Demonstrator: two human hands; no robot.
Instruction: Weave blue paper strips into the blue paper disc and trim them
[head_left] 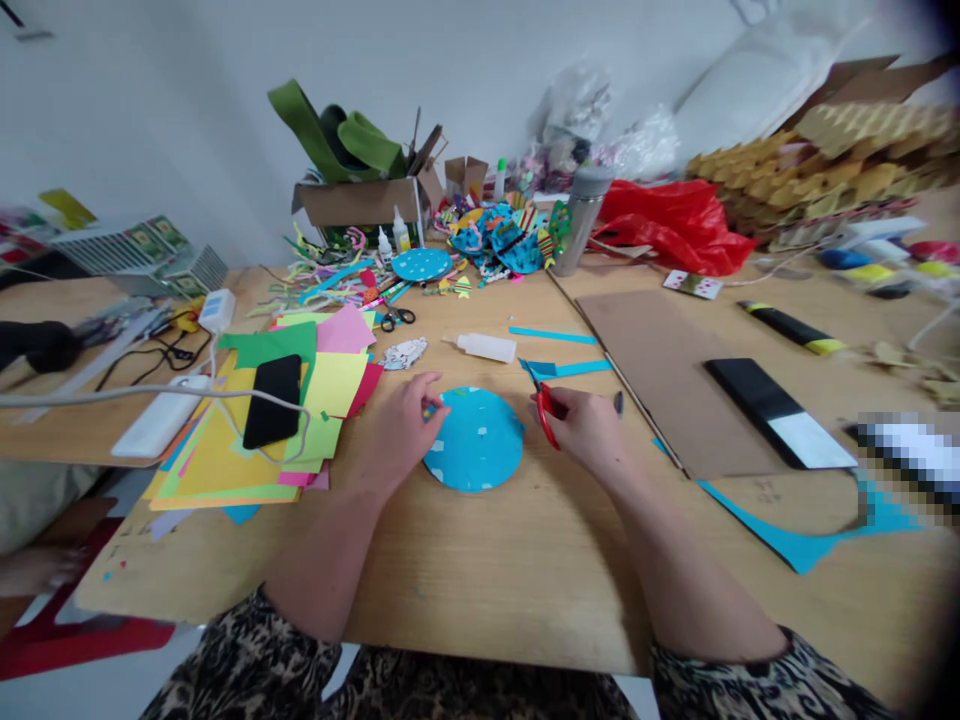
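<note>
A round disc of blue paper [484, 455] with small pale patches lies flat on the table in front of me. My left hand [401, 430] is at its upper left edge, the thumb over the rim and apart from the curved fingers. Red-handled scissors [546, 410] are in my right hand [585, 425], just right of the disc, their blades pointing away from me. Beyond the disc lies a white glue bottle [487, 347] on its side. Blue paper strips [562, 335] lie near the scissor tips, and a crumpled whitish piece [405, 353] is beyond my left hand.
Coloured paper sheets [217, 450] with a black phone [271, 402] on top are at left. A brown cardboard sheet [645, 380] and another phone [776, 412] lie at right. Behind stand a grey flask [581, 225], a box [360, 205] and craft scraps. A cable [150, 397] crosses the left.
</note>
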